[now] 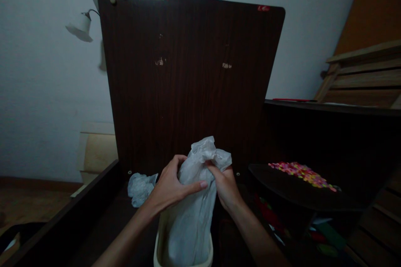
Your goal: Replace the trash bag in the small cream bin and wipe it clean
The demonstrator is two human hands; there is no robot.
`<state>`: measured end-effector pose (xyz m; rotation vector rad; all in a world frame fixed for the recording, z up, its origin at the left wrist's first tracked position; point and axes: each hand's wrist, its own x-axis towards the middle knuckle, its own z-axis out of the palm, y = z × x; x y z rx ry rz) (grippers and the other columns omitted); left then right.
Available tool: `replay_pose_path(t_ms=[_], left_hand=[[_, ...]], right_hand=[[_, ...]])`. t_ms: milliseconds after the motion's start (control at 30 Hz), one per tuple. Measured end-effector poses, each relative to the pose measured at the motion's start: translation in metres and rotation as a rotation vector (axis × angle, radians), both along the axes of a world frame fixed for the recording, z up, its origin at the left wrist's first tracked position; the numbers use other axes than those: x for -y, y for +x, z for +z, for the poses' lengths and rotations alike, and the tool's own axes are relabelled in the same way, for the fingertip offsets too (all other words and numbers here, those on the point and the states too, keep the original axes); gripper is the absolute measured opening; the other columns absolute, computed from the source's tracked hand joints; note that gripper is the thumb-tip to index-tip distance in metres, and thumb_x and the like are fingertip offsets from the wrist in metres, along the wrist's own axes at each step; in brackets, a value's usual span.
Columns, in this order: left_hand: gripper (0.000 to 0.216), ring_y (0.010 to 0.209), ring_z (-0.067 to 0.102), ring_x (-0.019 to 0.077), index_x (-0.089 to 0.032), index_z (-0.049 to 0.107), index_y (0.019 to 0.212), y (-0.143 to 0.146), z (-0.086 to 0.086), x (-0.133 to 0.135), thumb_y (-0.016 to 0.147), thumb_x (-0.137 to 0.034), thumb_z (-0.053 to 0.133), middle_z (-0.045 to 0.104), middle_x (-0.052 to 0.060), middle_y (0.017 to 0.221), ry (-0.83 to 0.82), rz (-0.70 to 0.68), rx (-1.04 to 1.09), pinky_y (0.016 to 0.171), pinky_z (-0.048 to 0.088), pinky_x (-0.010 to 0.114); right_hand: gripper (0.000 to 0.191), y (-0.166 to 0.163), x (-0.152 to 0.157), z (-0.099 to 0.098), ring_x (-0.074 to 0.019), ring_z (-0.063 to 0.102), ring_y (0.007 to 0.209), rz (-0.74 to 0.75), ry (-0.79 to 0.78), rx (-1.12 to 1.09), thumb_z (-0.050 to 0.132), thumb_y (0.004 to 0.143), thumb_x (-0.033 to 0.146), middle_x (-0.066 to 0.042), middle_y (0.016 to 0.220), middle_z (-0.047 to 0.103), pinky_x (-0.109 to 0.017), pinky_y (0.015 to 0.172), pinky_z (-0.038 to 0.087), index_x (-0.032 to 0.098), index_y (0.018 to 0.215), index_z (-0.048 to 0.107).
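A whitish translucent plastic bag hangs down into a cream plastic bin at the bottom middle. My left hand wraps round the bag's upper left side, its thumb lying across the front. On the other side my right hand grips the bag near its bunched top, with the thumb pressed into the folds. The fingers behind the bag are hidden. A second crumpled plastic bag lies on the dark surface left of my left hand.
A dark wooden panel stands upright behind my hands. To the right, a dark shelf bears a pile of colourful small pieces. A low dark side rail runs along the left. A wall lamp hangs at upper left.
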<state>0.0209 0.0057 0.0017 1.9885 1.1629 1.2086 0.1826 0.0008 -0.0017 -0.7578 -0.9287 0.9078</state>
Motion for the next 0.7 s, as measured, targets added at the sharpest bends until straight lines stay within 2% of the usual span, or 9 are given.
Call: replay_pose_path(t_ms=[100,167,333,433,500,600,700], left_hand=[[0.081,0.110,0.066,0.0325,-0.017,0.057,0.132,0.001,-0.009,0.001,0.065,-0.050,0.087,0.071,0.010,0.122,-0.088,-0.210,-0.120,0.097,0.053,0.043],[0.073,0.113,0.066,0.0319,-0.016,0.061,0.131,0.003,-0.015,0.001,0.067,-0.043,0.086,0.072,0.008,0.124,-0.090,-0.268,-0.131,0.101,0.051,0.041],[0.031,0.112,0.065,0.0283,-0.016,0.072,0.107,0.001,-0.024,-0.003,0.080,-0.029,0.066,0.074,0.007,0.115,-0.059,-0.291,-0.056,0.103,0.049,0.039],[0.019,0.098,0.066,0.0270,-0.015,0.070,0.089,-0.005,-0.025,-0.003,0.077,-0.024,0.059,0.074,0.005,0.095,-0.122,-0.298,-0.069,0.092,0.053,0.037],[0.022,0.095,0.065,0.0265,-0.015,0.069,0.089,-0.007,-0.025,-0.002,0.070,-0.019,0.058,0.073,0.004,0.092,-0.157,-0.309,-0.038,0.089,0.053,0.037],[0.044,0.104,0.064,0.0271,-0.015,0.069,0.107,-0.004,-0.023,0.000,0.064,-0.014,0.058,0.073,0.005,0.106,-0.172,-0.376,0.084,0.099,0.049,0.040],[0.057,0.110,0.064,0.0289,-0.016,0.061,0.124,0.003,-0.018,0.003,0.067,-0.017,0.066,0.072,0.008,0.117,-0.236,-0.436,0.192,0.101,0.049,0.044]], right_hand=[[0.036,-0.008,0.005,0.007,-0.0252,0.072,0.094,0.039,-0.048,-0.109,0.083,0.059,0.035,-0.003,0.094,0.078,-0.038,0.090,0.053,0.020,0.091,0.072],[0.034,-0.012,0.008,0.014,-0.0253,0.072,0.093,0.074,-0.059,-0.173,0.083,0.057,0.033,-0.002,0.090,0.078,-0.037,0.089,0.053,0.020,0.086,0.072],[0.030,0.001,0.013,0.033,-0.0264,0.071,0.092,0.030,-0.030,-0.267,0.085,0.053,0.034,-0.003,0.084,0.077,-0.038,0.087,0.053,0.020,0.076,0.071],[0.033,0.022,0.012,0.037,-0.0254,0.070,0.087,0.031,0.014,-0.260,0.084,0.058,0.038,-0.003,0.086,0.077,-0.039,0.083,0.053,0.020,0.084,0.073],[0.034,0.036,0.009,0.034,-0.0239,0.070,0.085,-0.003,0.014,-0.239,0.081,0.061,0.038,-0.003,0.086,0.076,-0.037,0.080,0.053,0.021,0.089,0.073],[0.039,0.048,0.006,0.025,-0.0210,0.067,0.082,-0.106,-0.053,-0.211,0.079,0.056,0.029,-0.001,0.083,0.075,-0.031,0.074,0.050,0.021,0.094,0.072],[0.048,0.049,0.008,0.013,-0.0211,0.066,0.086,-0.072,-0.124,-0.129,0.078,0.054,0.023,-0.002,0.090,0.076,-0.029,0.072,0.049,0.021,0.101,0.071]])
